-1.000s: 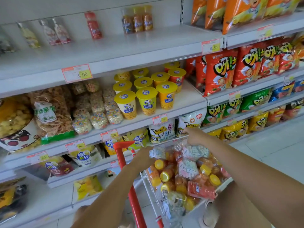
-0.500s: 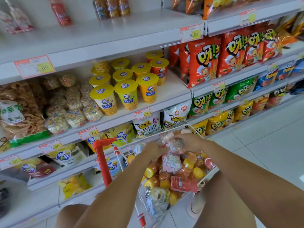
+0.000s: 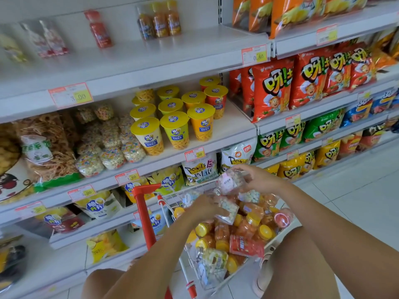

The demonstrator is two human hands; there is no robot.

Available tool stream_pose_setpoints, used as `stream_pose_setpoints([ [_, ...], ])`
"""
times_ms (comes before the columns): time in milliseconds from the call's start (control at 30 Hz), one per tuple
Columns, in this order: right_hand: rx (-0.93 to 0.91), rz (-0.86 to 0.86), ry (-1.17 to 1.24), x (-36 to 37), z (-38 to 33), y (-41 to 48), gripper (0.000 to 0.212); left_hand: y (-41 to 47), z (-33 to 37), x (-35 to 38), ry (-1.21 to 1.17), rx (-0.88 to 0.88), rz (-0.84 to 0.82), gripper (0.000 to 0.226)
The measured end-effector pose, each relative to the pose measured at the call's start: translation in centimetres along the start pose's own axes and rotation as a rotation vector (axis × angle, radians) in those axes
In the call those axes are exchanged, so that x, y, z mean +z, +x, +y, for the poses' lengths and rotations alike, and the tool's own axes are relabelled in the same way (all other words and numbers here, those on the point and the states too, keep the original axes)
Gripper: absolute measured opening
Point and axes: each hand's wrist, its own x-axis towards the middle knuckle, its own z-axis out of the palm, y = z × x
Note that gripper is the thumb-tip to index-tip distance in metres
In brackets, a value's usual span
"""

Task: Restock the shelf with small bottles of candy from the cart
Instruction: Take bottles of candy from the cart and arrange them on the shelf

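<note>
I read: left hand (image 3: 203, 209) fingers curled round a pale candy bottle (image 3: 229, 210); right hand (image 3: 260, 180) pinching a pink-labelled bottle (image 3: 228, 180) above the cart (image 3: 141, 201)

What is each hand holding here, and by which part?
Right hand grips the pink-labelled bottle around its body; left hand grips the pale-candy bottle by its side.

— How is the light?
— Bright, even, seemingly from overhead: soft shadows lie under the top shelf (image 3: 151, 52).
— And sharpness?
— The middle is fairly crisp. That shelf smears with motion blur at left, its price tag (image 3: 71, 94) barely readable. Straight lines bow near the edges; the floor tiles (image 3: 356, 201) wash out pale.
</note>
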Motion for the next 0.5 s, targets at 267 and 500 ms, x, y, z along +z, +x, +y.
stream_pose_setpoints([
  [267,-0.279,-0.227,1.082,-0.3,-13.5,-2.5,0.062,-10.5,1.5,-9.8,-0.181,0.659,0.616,0.057],
  [500,-0.421,-0.348,1.078,2.4,-26.4,-2.3,0.097,-17.8,0.9,-16.6,-0.084,0.936,1.071,0.057],
])
